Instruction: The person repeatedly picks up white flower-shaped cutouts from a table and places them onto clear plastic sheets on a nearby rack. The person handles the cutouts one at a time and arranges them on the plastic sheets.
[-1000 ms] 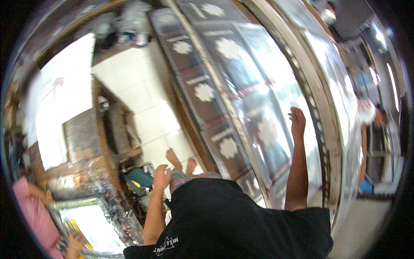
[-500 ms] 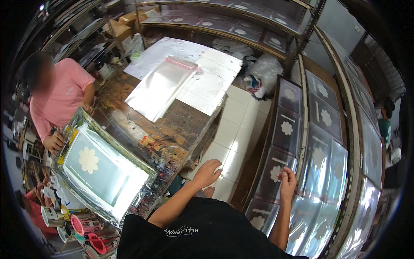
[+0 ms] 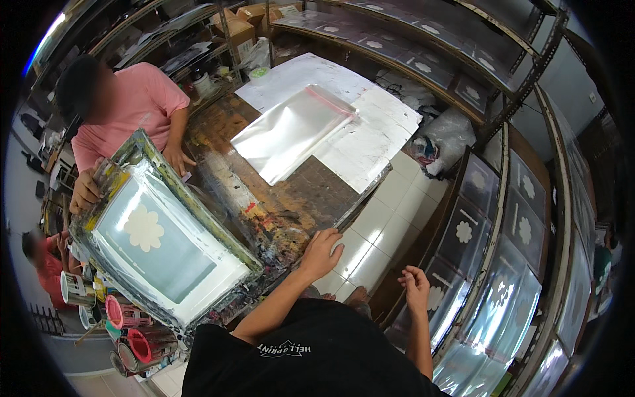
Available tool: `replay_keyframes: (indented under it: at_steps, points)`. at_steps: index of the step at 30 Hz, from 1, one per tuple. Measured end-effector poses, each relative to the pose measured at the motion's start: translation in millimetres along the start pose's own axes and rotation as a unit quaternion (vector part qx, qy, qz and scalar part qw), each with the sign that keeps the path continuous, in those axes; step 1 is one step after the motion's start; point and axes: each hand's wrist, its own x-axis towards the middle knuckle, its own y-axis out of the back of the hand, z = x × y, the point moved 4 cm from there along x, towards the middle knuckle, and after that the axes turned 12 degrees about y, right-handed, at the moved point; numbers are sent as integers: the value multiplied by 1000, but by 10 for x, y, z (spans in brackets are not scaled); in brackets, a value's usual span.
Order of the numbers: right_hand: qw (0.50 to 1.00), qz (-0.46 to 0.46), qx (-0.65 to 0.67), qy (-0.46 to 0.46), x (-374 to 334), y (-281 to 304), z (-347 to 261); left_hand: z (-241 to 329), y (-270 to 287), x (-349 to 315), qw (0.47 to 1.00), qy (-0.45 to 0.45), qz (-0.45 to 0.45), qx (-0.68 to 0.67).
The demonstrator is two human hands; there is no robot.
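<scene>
My left hand (image 3: 322,255) is empty, fingers loosely bent, close to the edge of the paint-stained wooden table (image 3: 291,212); whether it touches the edge I cannot tell. Away from the table, my right hand (image 3: 415,283) hangs empty with half-curled fingers beside a rack of clear plastic sheets (image 3: 463,231) printed with pale flower shapes. On the table's left side a screen printing frame (image 3: 175,245) lies tilted, a pale flower shape on its mesh. A stack of clear plastic bags (image 3: 291,135) rests on white board (image 3: 364,149) farther back.
A co-worker in a pink shirt (image 3: 142,99) stands at the far left, one hand on the frame, the other beside it. Ink cans (image 3: 142,341) stand at the lower left. Metal shelves (image 3: 423,59) hold more printed sheets. White floor tiles (image 3: 380,218) show between table and rack.
My view has swung left. My right hand has come away from the printed sheets, and my left is nearer the table edge. The co-worker's hand has moved down beside the frame.
</scene>
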Motion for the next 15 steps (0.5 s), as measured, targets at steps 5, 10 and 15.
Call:
replay_keyframes:
  at_steps: [5,10,15]
  points:
    - [998,-36,28,-31,205,-166,145,-38,55,51,999,28,-7,-20]
    - [997,-73,21,-31,357,-274,77,145,177,125,999,25,33,-16]
    - [996,-67,20,-49,340,-118,199,334,479,457,974,-28,207,85]
